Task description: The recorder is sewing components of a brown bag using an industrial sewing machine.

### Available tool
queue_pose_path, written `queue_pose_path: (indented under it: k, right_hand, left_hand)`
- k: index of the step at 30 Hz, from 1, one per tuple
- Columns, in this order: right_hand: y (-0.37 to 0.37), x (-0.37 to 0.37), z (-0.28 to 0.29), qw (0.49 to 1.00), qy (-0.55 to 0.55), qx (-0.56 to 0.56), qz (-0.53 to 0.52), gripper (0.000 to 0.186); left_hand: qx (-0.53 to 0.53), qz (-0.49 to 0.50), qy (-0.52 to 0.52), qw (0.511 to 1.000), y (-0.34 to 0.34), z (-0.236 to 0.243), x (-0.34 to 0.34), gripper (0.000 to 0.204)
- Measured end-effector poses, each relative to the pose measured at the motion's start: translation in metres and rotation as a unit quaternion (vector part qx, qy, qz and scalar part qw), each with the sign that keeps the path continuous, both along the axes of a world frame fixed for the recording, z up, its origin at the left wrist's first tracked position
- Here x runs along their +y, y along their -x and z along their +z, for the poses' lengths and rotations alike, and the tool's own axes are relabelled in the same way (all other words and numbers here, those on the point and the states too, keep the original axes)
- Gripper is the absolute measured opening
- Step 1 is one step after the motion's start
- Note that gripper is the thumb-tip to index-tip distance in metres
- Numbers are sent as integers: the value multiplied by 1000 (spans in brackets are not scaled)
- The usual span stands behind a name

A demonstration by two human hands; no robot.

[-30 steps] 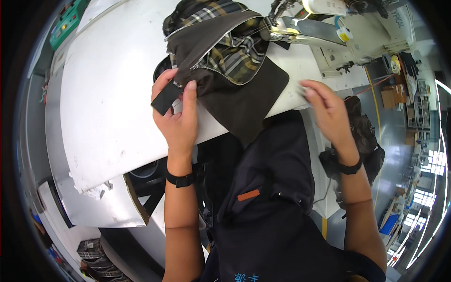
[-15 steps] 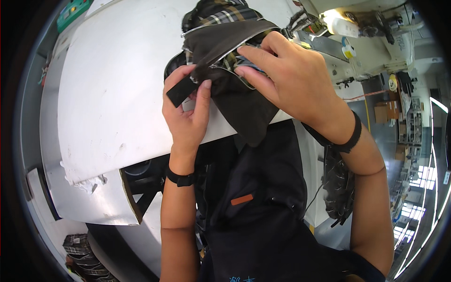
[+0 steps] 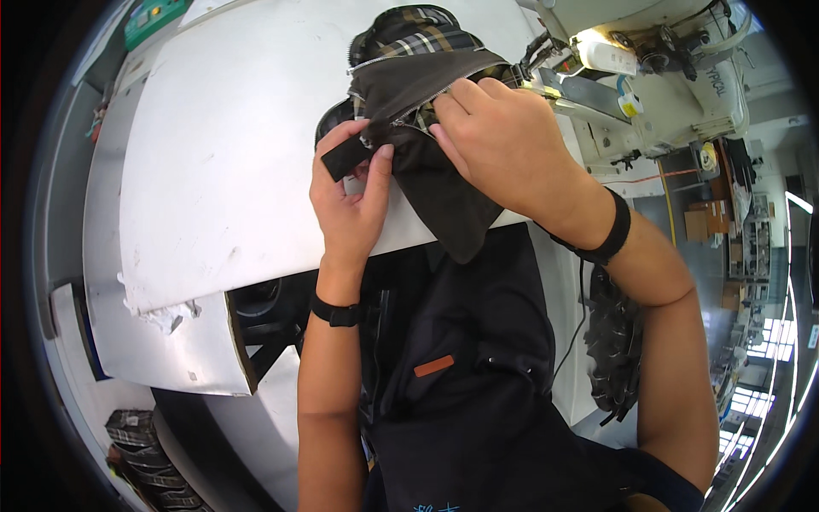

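A dark brown fabric bag piece (image 3: 452, 196) with plaid lining (image 3: 426, 41) lies across the table's near edge, one corner hanging over. A silver-toothed zipper (image 3: 418, 104) runs slantwise over it. My left hand (image 3: 354, 209) pinches the zipper's left end between thumb and fingers, where a short black tab (image 3: 345, 160) sticks out. On the other side, my right hand (image 3: 520, 149) is closed at the zipper opening, its fingertips curled onto the edge and partly hidden in the lining. Black piping edges the piece at the back.
A white table (image 3: 213, 154) spreads to the left, with white scraps (image 3: 171, 317) at its front corner. At the right back stands a sewing machine (image 3: 682, 81). Dark pieces (image 3: 614, 341) hang at the right; a plaid stack (image 3: 145, 452) lies lower left. A green box (image 3: 155, 21) sits far left.
My right fingers have curled in from a more stretched pose at the zipper opening. My left hand keeps its pinch. The whole view has shifted slightly.
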State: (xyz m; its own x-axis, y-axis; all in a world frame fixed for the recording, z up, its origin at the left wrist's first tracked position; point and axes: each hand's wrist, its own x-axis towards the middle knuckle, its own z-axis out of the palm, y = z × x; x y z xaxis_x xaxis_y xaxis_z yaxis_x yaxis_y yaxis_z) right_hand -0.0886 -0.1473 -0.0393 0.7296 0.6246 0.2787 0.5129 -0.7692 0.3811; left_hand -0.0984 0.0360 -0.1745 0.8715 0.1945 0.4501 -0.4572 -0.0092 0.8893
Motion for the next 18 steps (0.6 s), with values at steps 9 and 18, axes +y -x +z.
queue_pose_path:
  k: [9,18]
  right_hand:
    - [4,-18,-9,995,-94,-7,23,17]
    - [107,-200,-54,898,-336,104,-264,28]
  left_hand:
    - [-5,20,-16,1000,0,3,-1,27]
    - [81,12,62,995,-4,-1,3,32]
